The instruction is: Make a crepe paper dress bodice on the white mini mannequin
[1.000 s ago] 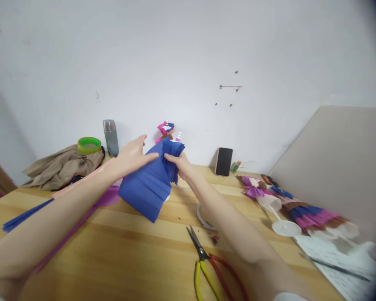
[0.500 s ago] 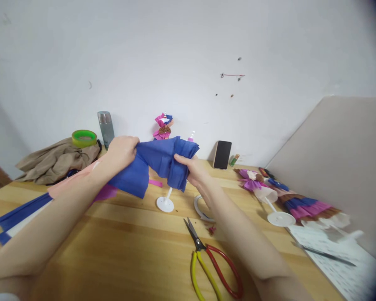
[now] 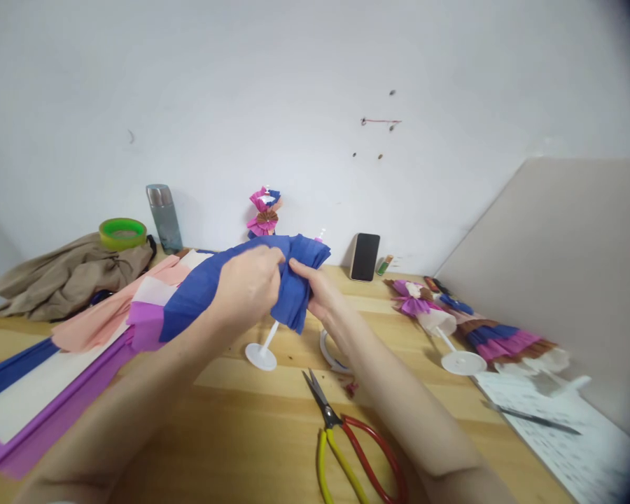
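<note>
Both hands hold blue crepe paper (image 3: 294, 304), gathered into pleats at its right end. My right hand (image 3: 321, 292) pinches the pleats, thumb in front and fingers mostly hidden behind. Closed on the strip just left of the pleats is my left hand (image 3: 252, 276), knuckles toward me. From it the blue strip trails down to the left. Under the pleats a white stand (image 3: 261, 357) leans slightly, its round base on the table; the paper hides its top. Scissors (image 3: 330, 418) with one yellow and one red handle lie below my hands.
Crepe paper strips (image 3: 36, 392) in several colours cover the left. Behind them are brown cloth (image 3: 57, 276), a green tape roll (image 3: 123, 234) and a flask (image 3: 165, 220). A phone (image 3: 365, 257) leans on the wall. Paper-decorated stands (image 3: 463, 362) and a pen (image 3: 538, 418) lie right.
My left hand has moved right and slightly down along the blue strip, close to the pleats. My right hand keeps its pinch. The view has shifted slightly, and the stand now leans more.
</note>
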The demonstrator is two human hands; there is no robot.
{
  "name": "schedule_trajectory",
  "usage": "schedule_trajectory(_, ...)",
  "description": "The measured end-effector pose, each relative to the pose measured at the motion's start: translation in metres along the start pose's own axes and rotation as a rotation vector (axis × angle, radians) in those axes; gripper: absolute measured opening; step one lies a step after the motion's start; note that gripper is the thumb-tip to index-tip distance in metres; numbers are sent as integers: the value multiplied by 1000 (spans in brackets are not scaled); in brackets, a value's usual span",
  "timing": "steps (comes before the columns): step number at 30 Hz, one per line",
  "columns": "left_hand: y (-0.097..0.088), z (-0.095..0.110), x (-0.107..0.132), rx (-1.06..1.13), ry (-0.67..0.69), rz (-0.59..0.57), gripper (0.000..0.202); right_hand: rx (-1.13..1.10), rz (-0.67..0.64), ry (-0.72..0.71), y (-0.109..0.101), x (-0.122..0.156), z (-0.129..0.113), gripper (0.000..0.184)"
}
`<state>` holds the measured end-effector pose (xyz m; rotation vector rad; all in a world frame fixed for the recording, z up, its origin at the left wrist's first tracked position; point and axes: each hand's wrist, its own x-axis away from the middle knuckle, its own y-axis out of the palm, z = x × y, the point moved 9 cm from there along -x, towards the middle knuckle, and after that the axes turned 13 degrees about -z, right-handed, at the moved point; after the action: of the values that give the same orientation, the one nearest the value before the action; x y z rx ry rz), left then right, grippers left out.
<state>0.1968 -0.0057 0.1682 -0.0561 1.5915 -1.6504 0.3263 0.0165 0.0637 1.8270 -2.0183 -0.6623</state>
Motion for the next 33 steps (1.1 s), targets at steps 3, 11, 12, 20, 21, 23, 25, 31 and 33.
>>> schedule_trajectory(3, 31, -4, -2, 148, -110, -209, 13, 19, -6, -48, 4, 2, -3, 14)
schedule_trajectory(11, 55, -21, -3, 458, -178, -217, 18, 39, -104, -120, 20, 6, -6, 30)
schedule_trajectory(12, 54, -21, -4, 474, -173, -207, 19, 45, -111, -122, 21, 6, -6, 32)
schedule_trajectory(20, 56, -16, -6, 420, -130, -201, 21, 133, -115, -61, 24, 10, -3, 41)
schedule_trajectory(21, 55, -16, -5, 435, -136, -213, 22, 145, -117, -55, 25, 11, -3, 41)
schedule_trajectory(23, 55, -17, -4, 473, -160, -245, 24, 176, -126, -54, 26, 12, -4, 41)
schedule_trajectory(25, 54, -17, -4, 511, -180, -271, 25, 216, -138, -69, 27, 13, -5, 43)
schedule_trajectory(31, 54, -17, -4, 544, -160, -267, 28, 435, -199, -168, 27, 13, -19, 55)
schedule_trajectory(33, 54, -16, -5, 550, -146, -263, 29, 517, -240, -195, 30, 14, -25, 58)
